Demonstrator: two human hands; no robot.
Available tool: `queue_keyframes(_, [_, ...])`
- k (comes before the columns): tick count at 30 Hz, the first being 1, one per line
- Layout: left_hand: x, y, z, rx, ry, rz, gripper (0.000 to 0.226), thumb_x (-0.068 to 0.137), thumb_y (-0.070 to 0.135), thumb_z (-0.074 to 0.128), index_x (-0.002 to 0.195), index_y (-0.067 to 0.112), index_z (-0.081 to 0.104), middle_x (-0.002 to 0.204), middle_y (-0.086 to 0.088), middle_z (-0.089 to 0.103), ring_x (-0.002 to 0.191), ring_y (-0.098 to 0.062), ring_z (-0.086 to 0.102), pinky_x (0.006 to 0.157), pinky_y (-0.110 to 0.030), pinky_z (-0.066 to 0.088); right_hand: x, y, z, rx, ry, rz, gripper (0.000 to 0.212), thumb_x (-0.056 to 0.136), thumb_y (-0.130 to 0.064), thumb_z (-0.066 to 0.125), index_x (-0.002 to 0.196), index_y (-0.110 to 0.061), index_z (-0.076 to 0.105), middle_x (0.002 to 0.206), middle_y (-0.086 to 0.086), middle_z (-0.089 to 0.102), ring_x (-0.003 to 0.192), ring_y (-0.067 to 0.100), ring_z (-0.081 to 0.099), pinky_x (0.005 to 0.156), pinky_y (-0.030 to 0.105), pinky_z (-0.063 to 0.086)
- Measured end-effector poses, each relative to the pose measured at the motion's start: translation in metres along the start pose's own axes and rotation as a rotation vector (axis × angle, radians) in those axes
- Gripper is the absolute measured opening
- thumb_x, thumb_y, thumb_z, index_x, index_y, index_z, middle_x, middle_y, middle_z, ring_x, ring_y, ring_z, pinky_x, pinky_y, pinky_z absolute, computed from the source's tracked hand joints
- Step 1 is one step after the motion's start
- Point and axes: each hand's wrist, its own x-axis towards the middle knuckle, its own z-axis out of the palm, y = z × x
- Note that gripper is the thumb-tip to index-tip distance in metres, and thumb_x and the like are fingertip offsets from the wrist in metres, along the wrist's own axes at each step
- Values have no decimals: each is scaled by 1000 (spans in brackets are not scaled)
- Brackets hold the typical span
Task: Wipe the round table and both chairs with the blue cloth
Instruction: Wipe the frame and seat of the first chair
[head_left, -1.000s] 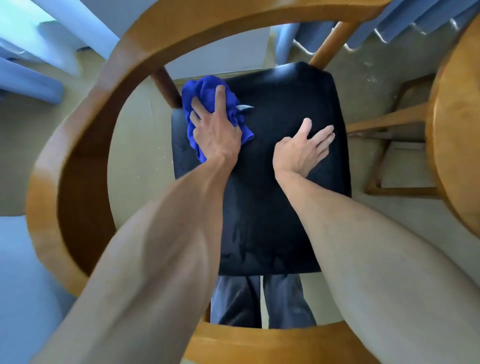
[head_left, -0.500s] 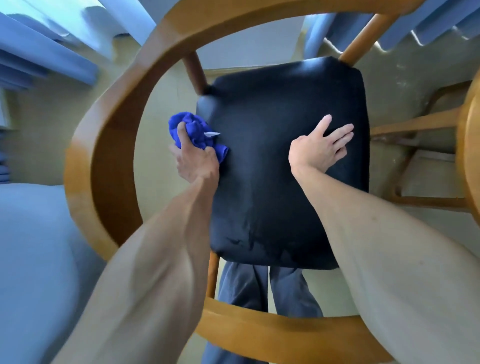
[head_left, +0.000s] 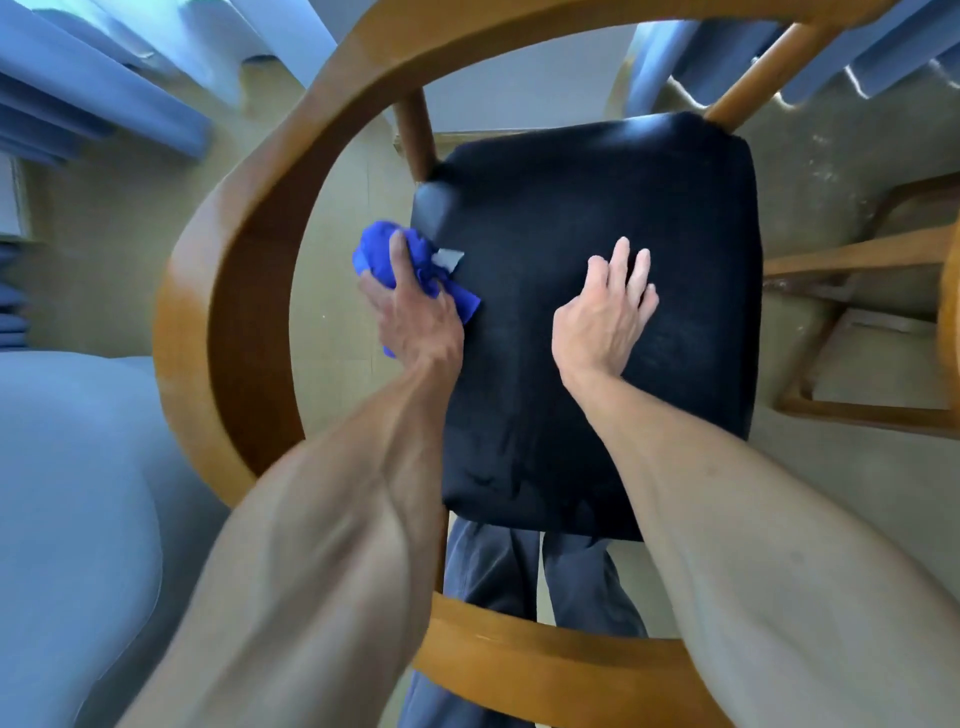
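I look straight down through the curved wooden back rail (head_left: 223, 312) of a chair onto its black padded seat (head_left: 597, 415). My left hand (head_left: 415, 317) grips the bunched blue cloth (head_left: 379, 254) at the seat's left edge, with a small white tag sticking out onto the seat. My right hand (head_left: 605, 317) rests on the middle of the seat, fingers bent a little and spread, holding nothing. Both forearms reach in from the bottom of the view.
A wooden frame with rungs (head_left: 857, 364), part of the table or second chair, stands at the right. A grey-blue padded surface (head_left: 67, 519) fills the lower left. Blue curtains (head_left: 104, 104) hang at the top. My trouser legs (head_left: 519, 577) show below the seat.
My left hand has slid the cloth from the seat's far left corner down along the left edge. My right hand has stayed on the seat, its fingers now bent more.
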Motion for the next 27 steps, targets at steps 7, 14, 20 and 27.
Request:
queue_keyframes(7, [-3,33,4,263,-91,533,48,86,24,52,131,40,46,148,-15,27,120,-34,40,86,-43,46,21,16,-15,-13,88,44,61,82,7,42,139,-15,45,158,20,28,148,36,20,114,51,23])
queue_keyframes(14, [-110,-16,7,317,-243,646,36,75,23,63,108,35,56,136,-14,37,106,-34,45,65,-39,49,2,38,-31,-41,-42,132,58,84,0,44,139,-17,44,158,25,21,147,40,17,115,53,18])
queue_keyframes(20, [-208,-38,11,238,-394,424,27,77,39,65,94,28,48,123,-6,34,101,-28,40,58,-33,41,-7,55,-57,-72,-104,174,37,88,-11,47,123,-12,57,141,19,44,142,36,27,113,50,21])
queue_keyframes(27, [-192,-6,13,85,-215,245,16,90,32,59,97,23,47,118,-5,38,102,-27,45,64,-35,42,-32,76,-60,-19,-47,210,44,85,-3,47,127,-13,53,140,18,44,138,35,31,111,46,22])
